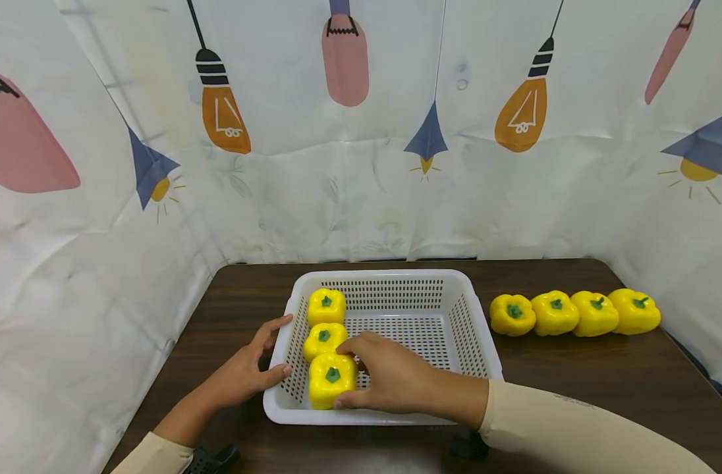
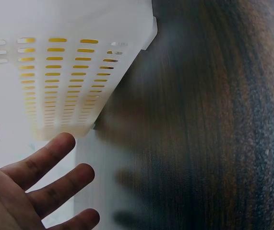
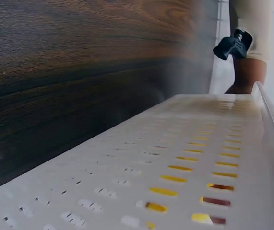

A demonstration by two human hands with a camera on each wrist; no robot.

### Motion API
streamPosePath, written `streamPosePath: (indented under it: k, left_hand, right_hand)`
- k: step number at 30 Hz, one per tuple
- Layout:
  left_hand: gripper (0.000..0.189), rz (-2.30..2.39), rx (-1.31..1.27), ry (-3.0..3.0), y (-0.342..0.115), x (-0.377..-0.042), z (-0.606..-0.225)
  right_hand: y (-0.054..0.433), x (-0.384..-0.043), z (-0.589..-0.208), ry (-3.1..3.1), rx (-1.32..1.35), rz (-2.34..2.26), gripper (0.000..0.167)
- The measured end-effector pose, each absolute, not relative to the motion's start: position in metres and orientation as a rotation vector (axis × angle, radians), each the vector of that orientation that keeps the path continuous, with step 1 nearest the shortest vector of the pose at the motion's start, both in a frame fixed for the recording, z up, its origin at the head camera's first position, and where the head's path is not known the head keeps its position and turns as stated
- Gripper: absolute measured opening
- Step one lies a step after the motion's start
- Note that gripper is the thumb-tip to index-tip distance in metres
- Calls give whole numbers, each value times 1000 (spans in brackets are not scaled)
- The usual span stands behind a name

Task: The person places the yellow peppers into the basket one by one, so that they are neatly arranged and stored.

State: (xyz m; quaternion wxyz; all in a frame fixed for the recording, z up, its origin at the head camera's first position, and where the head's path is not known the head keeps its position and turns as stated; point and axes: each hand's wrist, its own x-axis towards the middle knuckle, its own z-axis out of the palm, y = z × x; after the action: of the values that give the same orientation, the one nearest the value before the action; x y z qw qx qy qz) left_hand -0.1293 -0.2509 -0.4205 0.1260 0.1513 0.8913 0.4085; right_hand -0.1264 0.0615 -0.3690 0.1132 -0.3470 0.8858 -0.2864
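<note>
A white perforated plastic basket (image 1: 390, 275) has three yellow bell peppers with green stems lined up along its left side. My right hand (image 1: 393, 378) reaches over the front rim and holds the nearest bell pepper (image 1: 324, 390), thumb at its front and fingers at its back right. Behind it are a middle bell pepper (image 1: 322, 338) and a far bell pepper (image 1: 326, 297). My left hand (image 1: 242, 372) is at the basket's left rim, fingers spread, thumb tip overlapping the rim. In the left wrist view, those fingers (image 2: 62, 191) extend below the slotted basket wall (image 2: 65, 72).
Several more yellow bell peppers (image 1: 555, 314) stand in a row on the dark wooden table (image 1: 580, 375), right of the basket. White curtains (image 1: 361, 204) with printed lamps hang behind the table and at both sides. A black strap piece (image 1: 213, 459) shows at the left wrist.
</note>
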Motion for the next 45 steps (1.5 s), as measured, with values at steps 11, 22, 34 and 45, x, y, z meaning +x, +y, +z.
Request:
streamPosePath:
  k: [11, 22, 34, 45]
  left_hand:
    - [85, 1186, 469, 2603, -252, -129, -422]
    - [85, 1188, 481, 2602, -252, -130, -423]
    - [84, 1197, 488, 2597, -252, -130, -423]
    - [84, 1193, 479, 2600, -252, -130, -423]
  right_hand:
    - [47, -127, -375, 2601, -1024, -841, 73]
    - [41, -129, -379, 2615, -1040, -793, 74]
    - [37, -133, -385, 2597, -1049, -783, 73]
    - [35, -134, -388, 2596, -1059, -789, 72]
